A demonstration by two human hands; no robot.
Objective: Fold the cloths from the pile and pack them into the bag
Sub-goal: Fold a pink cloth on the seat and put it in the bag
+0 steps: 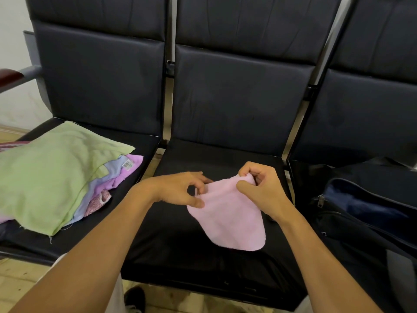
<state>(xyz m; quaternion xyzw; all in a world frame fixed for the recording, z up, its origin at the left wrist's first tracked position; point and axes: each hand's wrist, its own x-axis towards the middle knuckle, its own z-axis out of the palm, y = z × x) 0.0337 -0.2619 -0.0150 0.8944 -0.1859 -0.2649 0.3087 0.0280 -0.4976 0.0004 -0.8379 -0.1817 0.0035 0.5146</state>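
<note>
A small pink cloth (pixel 228 218) hangs over the middle seat (pixel 180 245), held up by both hands. My left hand (pixel 180 190) pinches its left upper corner between thumb and fingers. My right hand (pixel 259 184) pinches the right upper corner, fingers curled over the edge. The pile of cloths (pixel 52 177) lies on the left seat, a light green cloth on top, with blue, purple and patterned pink ones under it. A dark blue bag (pixel 365 213) sits unzipped on the right seat.
A row of three black padded seats with tall backrests fills the view. A wooden armrest (pixel 10 75) juts out at the far left. Tiled floor and a dark shoe (pixel 135 299) show below the seat's front edge.
</note>
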